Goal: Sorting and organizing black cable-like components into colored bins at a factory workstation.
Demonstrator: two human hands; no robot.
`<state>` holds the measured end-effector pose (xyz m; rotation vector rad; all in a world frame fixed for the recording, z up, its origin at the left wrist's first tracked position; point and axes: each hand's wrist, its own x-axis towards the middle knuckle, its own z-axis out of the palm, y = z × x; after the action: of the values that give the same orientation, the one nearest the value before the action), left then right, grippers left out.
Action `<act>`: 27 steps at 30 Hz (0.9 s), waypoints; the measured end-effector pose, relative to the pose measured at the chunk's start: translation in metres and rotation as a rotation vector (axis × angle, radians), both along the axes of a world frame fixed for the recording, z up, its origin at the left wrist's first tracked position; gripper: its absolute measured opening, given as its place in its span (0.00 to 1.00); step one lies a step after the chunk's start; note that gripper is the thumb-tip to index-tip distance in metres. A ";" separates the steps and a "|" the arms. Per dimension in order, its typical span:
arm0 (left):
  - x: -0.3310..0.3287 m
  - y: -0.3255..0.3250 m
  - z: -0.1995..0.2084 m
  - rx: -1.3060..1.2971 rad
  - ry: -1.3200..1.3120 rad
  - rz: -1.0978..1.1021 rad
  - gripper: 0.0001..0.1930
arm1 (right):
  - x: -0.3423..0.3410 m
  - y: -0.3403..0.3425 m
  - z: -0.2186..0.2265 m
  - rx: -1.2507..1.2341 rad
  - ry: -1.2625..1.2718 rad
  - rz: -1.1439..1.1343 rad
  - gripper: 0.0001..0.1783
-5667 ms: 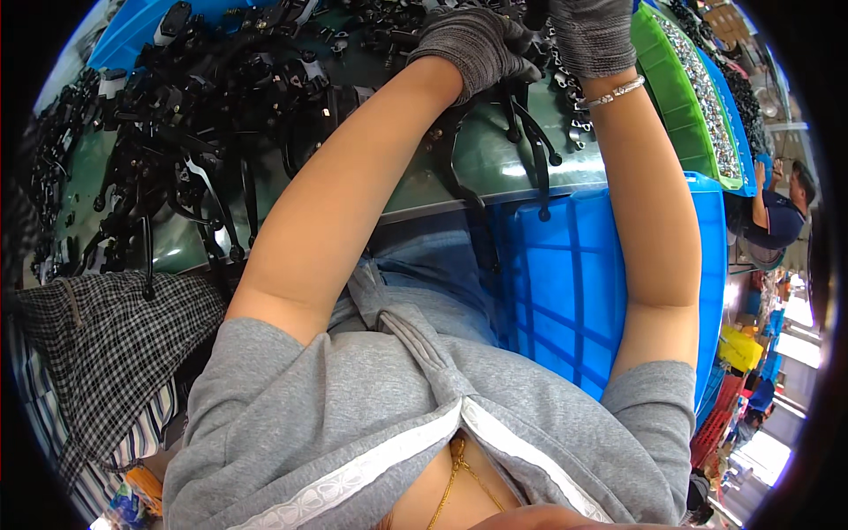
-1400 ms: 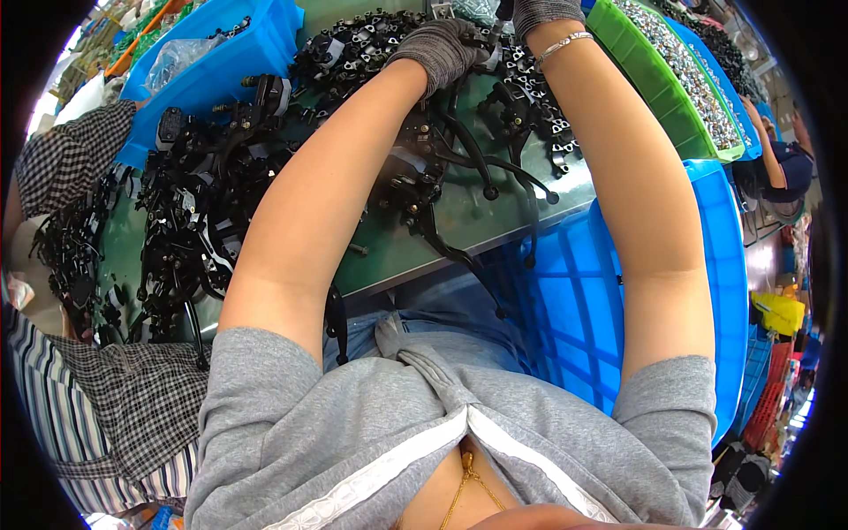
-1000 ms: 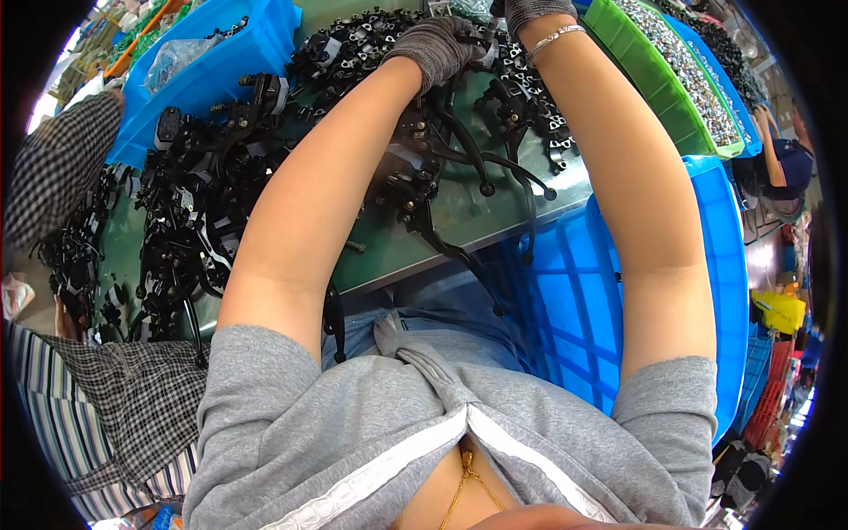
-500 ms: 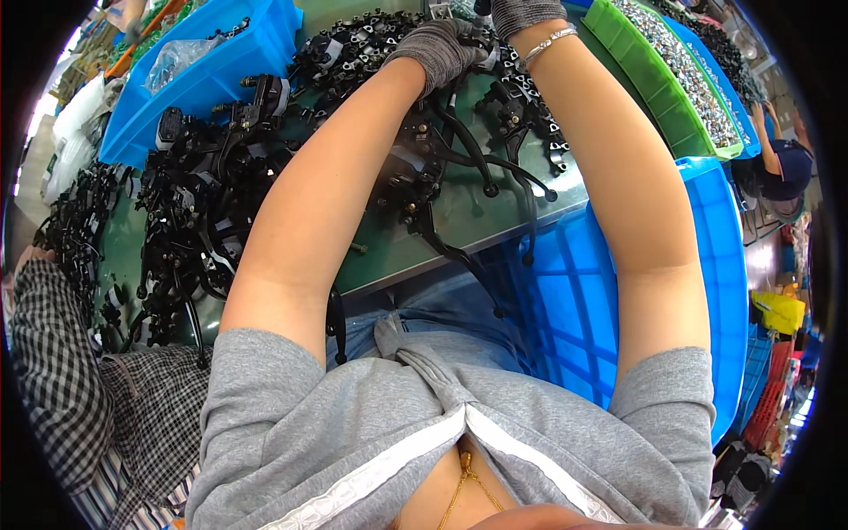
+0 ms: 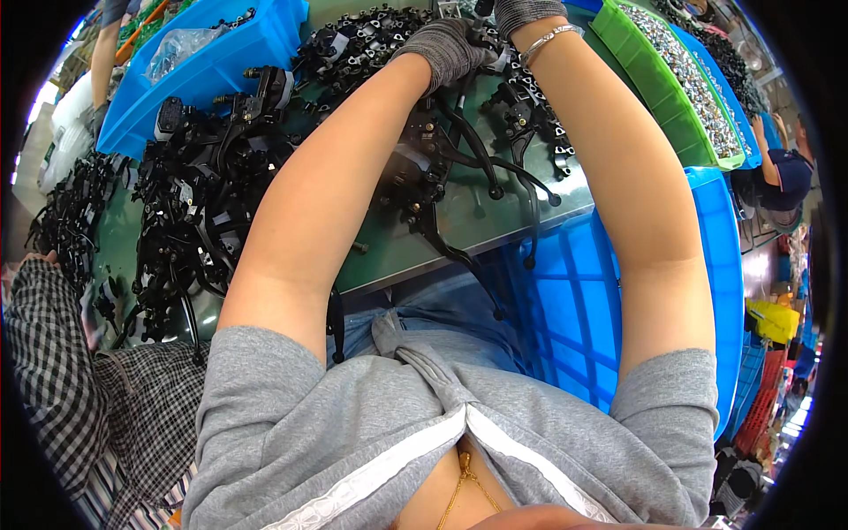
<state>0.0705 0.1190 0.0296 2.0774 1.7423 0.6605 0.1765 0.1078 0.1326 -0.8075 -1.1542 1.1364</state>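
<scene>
Black and slightly glossy, the lever assembly was at the upper middle of the view, over the green table, its body mostly hidden by the left hand. From below the glove its slim lever curved toward the wearer and ended in a small round knob. The left hand's grey-gloved fingers were curled closely around the body. The right hand, gloved alike, was cut off by the upper edge beside a dark object; whether it gripped that could not be told.

More black assemblies lay just below, one lever reaching past the table edge. Farther left spread a tangled heap of black parts, and small black-and-silver clamps were piled beyond the left forearm.

At the upper left, a blue bin held a clear plastic bag and some small dark pieces. On the right, a green bin was filled with small silvery parts; next to it a blue tray held dark ones. Below these stood a large blue crate, its contents hidden. A co-worker's checked sleeve showed at the far left.
</scene>
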 end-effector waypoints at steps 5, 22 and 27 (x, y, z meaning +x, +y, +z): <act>-0.002 0.009 -0.007 0.051 -0.016 -0.055 0.30 | 0.002 0.009 -0.006 0.085 -0.053 -0.042 0.18; 0.010 -0.018 0.013 -0.046 -0.273 -0.045 0.27 | 0.038 0.004 0.017 0.377 -0.071 -0.049 0.25; 0.048 0.000 -0.001 -0.186 -0.514 0.133 0.24 | 0.081 0.030 -0.005 0.331 -0.003 -0.135 0.28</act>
<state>0.1182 0.1185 0.0284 1.5067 1.5760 0.9333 0.2571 0.1380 0.1275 -0.6192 -1.2311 0.8058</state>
